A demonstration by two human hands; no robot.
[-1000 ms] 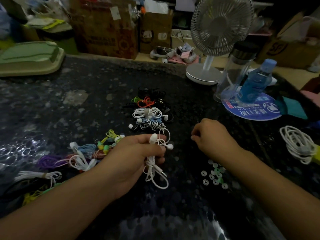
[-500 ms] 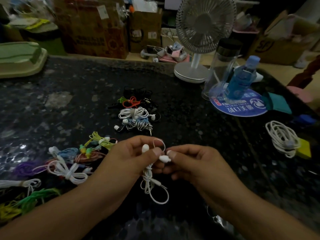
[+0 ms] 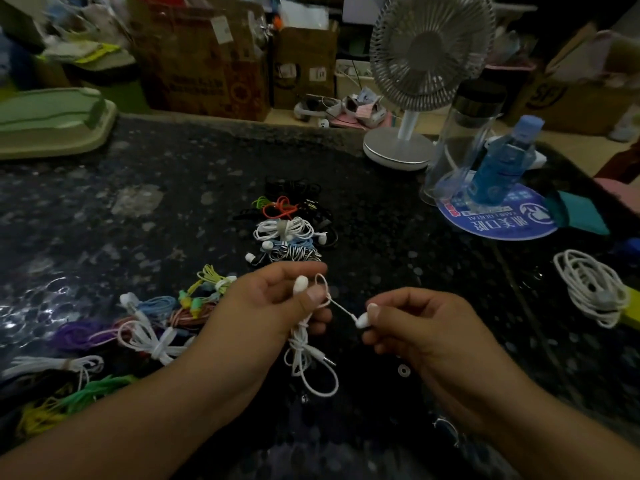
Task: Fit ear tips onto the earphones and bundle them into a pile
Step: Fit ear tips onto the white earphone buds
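My left hand (image 3: 273,306) grips a bundled white earphone set (image 3: 304,358); one earbud (image 3: 300,284) sticks up between thumb and fingers, and the coiled cord with its plug hangs below the hand. My right hand (image 3: 415,327) pinches the set's second white earbud (image 3: 363,320), with a short stretch of cord taut between the hands. A pile of bundled earphones (image 3: 287,230) in white, black, orange and striped colours lies beyond my hands. More coloured bundles (image 3: 156,323) lie scattered at the left. One small ring-shaped ear tip (image 3: 402,370) lies on the dark table under my right hand.
A white desk fan (image 3: 408,133), a clear bottle (image 3: 460,140) and a blue bottle (image 3: 502,161) on a round blue mat stand at the back right. A loose white cable coil (image 3: 588,289) lies at the right edge. A green tray (image 3: 52,123) sits far left.
My right hand came over from the table to the earphone set, took hold of one earbud and has drawn it out to the right, away from my left hand.
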